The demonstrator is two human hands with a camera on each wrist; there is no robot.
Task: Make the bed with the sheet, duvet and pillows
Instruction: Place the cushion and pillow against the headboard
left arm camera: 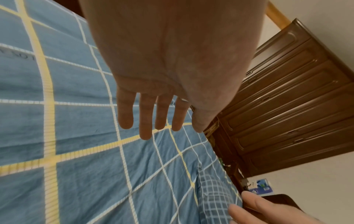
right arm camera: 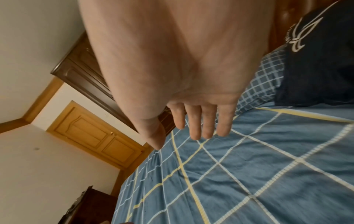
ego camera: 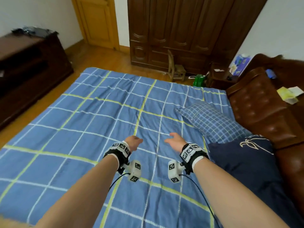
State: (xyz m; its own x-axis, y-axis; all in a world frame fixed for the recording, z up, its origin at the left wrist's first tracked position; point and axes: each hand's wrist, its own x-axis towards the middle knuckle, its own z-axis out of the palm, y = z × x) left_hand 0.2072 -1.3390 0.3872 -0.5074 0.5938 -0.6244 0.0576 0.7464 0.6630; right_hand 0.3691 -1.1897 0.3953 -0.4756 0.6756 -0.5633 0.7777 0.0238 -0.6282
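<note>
A blue duvet [ego camera: 92, 122] with white and yellow grid lines lies spread flat over the bed. A small-checked blue pillow [ego camera: 212, 122] lies at its right side by the headboard. A dark navy pillow [ego camera: 243, 163] with a pale emblem lies nearer to me. My left hand [ego camera: 134, 142] and right hand [ego camera: 175, 140] hover above the duvet's middle, palms down, fingers straight and holding nothing. The wrist views show the left fingers [left arm camera: 145, 121] and the right fingers [right arm camera: 201, 124] spread over the duvet [left arm camera: 76, 136] [right arm camera: 268, 159], apart from it.
A brown leather headboard [ego camera: 263, 109] runs along the right. A dark wardrobe [ego camera: 181, 30] and a small wooden chair [ego camera: 176, 69] stand beyond the bed's far edge. A dark cabinet [ego camera: 29, 68] stands at the left across a strip of wooden floor [ego camera: 92, 58].
</note>
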